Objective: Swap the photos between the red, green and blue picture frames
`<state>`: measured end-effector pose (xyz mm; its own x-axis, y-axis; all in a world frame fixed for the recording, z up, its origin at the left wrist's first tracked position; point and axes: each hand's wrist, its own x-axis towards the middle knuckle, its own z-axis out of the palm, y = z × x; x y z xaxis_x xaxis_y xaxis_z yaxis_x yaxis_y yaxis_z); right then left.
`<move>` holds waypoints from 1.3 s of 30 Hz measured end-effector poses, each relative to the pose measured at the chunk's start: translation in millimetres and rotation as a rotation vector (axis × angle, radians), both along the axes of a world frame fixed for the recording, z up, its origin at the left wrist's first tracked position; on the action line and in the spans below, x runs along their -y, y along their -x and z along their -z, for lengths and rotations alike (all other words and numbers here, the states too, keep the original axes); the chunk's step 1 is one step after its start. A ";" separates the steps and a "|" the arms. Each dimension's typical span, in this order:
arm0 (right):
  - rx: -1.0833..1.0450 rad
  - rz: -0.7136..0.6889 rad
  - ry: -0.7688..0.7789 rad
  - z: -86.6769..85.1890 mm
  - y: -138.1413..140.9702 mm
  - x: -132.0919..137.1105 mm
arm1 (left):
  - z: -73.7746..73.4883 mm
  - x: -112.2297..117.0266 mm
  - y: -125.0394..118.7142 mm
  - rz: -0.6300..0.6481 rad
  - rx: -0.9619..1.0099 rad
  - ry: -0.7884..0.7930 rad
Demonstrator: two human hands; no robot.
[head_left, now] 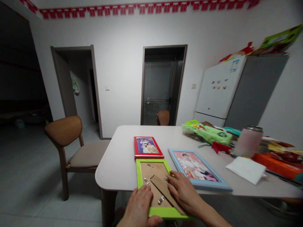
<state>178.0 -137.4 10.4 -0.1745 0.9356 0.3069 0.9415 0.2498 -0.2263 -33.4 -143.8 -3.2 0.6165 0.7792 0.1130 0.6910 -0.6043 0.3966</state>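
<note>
A lime-green picture frame point(142, 176) lies face down at the table's near edge, its lower end reaching past the edge. Its brown backing board point(145, 170) shows a folded stand leg point(163, 189) and several small metal clips point(161, 200). My left hand point(139, 203) is closed on the frame's lower left side, fingers on top and thumb at the bottom rim. Over the right side lies my right hand point(183, 189), fingers bent onto the backing beside a clip and the stand leg; its thumb is hidden.
A red picture frame point(148, 147) touches or nearly touches the green one's far end. To the right lies a light-blue picture frame point(199, 170). Farther right are white tissue point(247, 168), a pink tumbler point(249, 142) and green packages point(208, 132). A wooden chair point(71, 148) stands left.
</note>
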 end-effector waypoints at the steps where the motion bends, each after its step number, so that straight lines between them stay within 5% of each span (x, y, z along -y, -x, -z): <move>1: 0.001 -0.041 -0.016 -1.1 2.9 4.9 | -0.1 -0.1 -0.2 0.000 0.001 -0.006; 6: 0.016 -0.320 -0.007 -9.2 20.1 32.5 | 1.4 0.6 -1.2 -0.035 0.007 -0.023; 14: 0.033 -0.411 0.015 -11.4 15.0 44.1 | 4.7 1.1 0.5 -0.040 0.016 -0.009; 22: -0.087 -0.303 0.014 -13.6 38.8 8.7 | 10.2 -2.9 2.6 -0.003 0.047 -0.072; 29: 0.045 -0.292 0.061 -8.3 63.2 -20.3 | 12.5 -2.9 6.7 0.028 0.149 -0.119; 34: 0.142 -0.315 0.062 -6.0 66.0 -16.1 | 12.5 -4.4 5.6 0.024 0.176 -0.131; 39: -0.012 -0.247 0.059 -7.0 57.0 -35.4 | 15.0 -5.5 6.7 0.035 0.179 -0.112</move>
